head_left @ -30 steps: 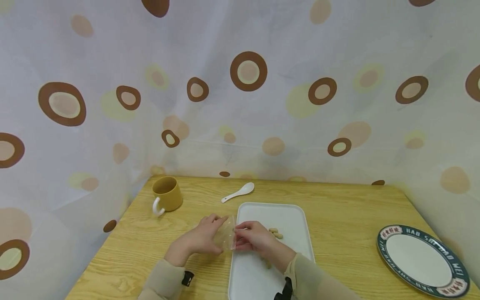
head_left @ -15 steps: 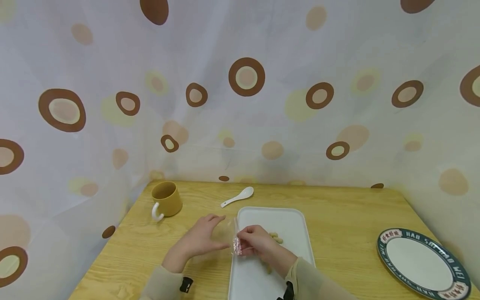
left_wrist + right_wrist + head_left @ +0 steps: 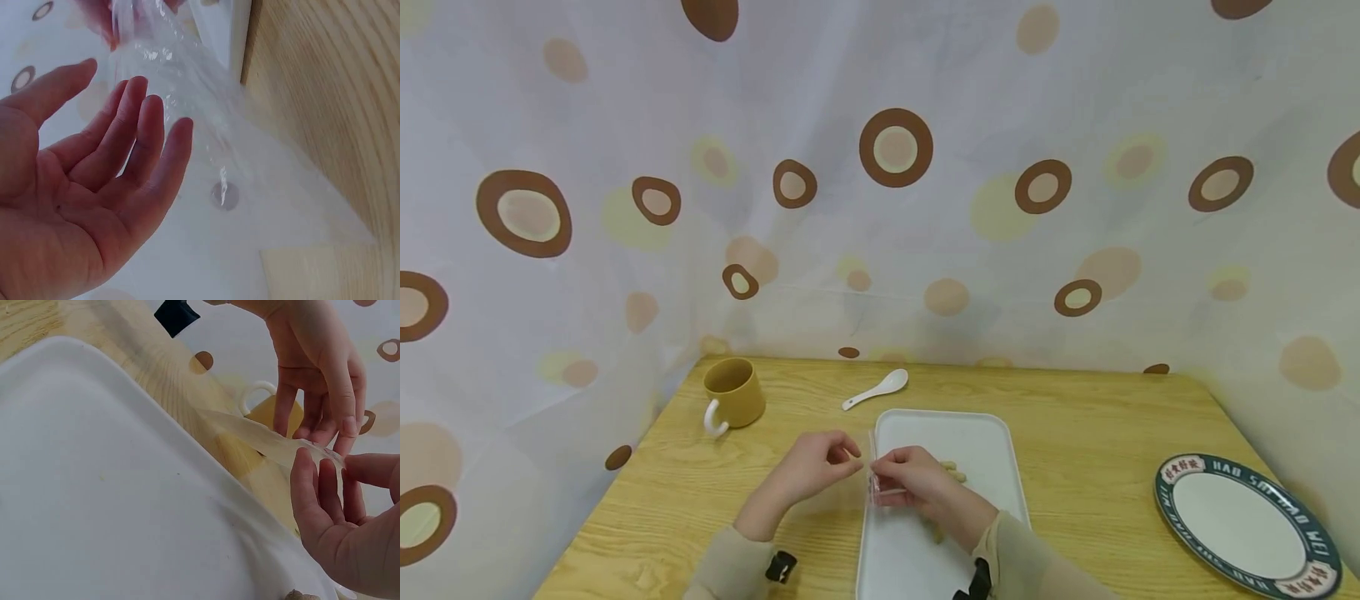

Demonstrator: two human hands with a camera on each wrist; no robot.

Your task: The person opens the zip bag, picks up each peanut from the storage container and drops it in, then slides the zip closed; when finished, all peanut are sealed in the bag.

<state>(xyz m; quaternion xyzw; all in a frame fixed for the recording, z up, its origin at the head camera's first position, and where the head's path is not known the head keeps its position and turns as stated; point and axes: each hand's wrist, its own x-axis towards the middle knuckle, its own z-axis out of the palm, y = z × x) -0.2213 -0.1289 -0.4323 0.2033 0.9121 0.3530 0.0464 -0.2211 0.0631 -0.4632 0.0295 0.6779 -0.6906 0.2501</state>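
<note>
Right grip (image 3: 917, 482) pinching the bag (image 3: 294, 194) by the tray (image 3: 943, 429), I have my left grip (image 3: 815, 468) near it, fingers loosely bent.

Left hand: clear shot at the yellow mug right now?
Probably yes: the left hand looks to hold nothing, and the head view shows only wooden tabletop between it and the yellow mug. The right hand, pinching the clear plastic bag, is on the other side.

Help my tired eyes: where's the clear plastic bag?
In the head view, the right hand pinches the bag beside the white rectangular tray's left edge.
</note>
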